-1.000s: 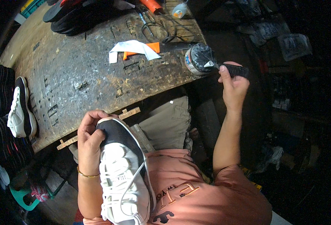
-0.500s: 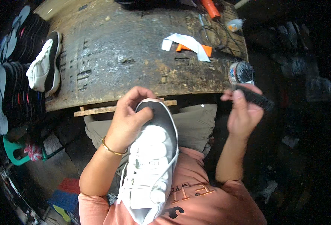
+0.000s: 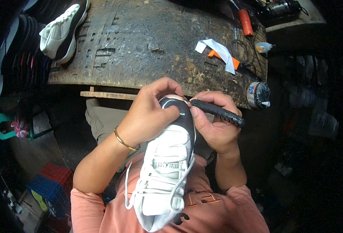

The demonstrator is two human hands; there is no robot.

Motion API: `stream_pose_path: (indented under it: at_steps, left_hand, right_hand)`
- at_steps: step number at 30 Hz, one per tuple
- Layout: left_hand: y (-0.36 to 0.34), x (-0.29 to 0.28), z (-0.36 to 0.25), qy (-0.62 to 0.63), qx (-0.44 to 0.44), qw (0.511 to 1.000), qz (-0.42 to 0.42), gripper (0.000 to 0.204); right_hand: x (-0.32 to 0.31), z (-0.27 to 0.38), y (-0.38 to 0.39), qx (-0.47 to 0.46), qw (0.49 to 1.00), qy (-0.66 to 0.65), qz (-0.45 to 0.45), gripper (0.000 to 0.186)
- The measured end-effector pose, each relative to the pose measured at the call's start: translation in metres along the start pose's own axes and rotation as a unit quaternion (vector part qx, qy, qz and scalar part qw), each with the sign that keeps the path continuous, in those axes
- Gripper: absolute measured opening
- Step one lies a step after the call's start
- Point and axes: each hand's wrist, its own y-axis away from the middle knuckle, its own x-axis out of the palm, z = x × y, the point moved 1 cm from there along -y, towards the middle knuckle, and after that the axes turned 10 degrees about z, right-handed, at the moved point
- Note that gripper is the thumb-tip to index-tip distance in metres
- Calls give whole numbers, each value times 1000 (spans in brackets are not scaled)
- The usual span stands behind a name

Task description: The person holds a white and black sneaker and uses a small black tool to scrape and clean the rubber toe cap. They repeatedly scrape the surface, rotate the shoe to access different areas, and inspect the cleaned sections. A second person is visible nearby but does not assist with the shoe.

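My left hand (image 3: 154, 110) grips the toe of a white sneaker (image 3: 161, 178) with black trim and white laces, which lies lengthwise over my lap toward my body. Its thumb presses on the black toe panel. My right hand (image 3: 214, 128) is closed on a black-handled tool (image 3: 222, 116), whose small end meets the sole edge at the toe, beside my left fingertips; that end is too small to make out.
The worn bench (image 3: 132, 66) holds another white sneaker (image 3: 62, 33), stacked black soles (image 3: 18, 58), white strips (image 3: 214, 48) over an orange-handled tool (image 3: 237, 62), a red cylindrical tool (image 3: 245, 21), a small bottle (image 3: 264, 47) and a tin (image 3: 257, 93). A green stool (image 3: 0, 120) stands at left.
My right hand has moved from beside the tin leftward to the shoe's toe with the black-handled tool. The view has shifted, showing more of the bench's right side.
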Motion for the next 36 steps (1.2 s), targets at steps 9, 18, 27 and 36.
stream_pose_path:
  at_steps: [9, 18, 27, 36]
  left_hand:
    - [-1, -1, 4, -39, 28, 999, 10, 28]
    - [-1, 0, 5, -24, 24, 999, 11, 28]
    - [-1, 0, 5, -23, 28, 999, 15, 27]
    - [0, -1, 4, -30, 26, 999, 19, 29]
  right_hand:
    - [-6, 8, -6, -33, 994, 88, 49, 28]
    - [-6, 8, -7, -67, 992, 96, 52, 28]
    - [-5, 7, -8, -70, 993, 83, 49, 28]
    - [-9, 10, -8, -57, 992, 83, 81, 26]
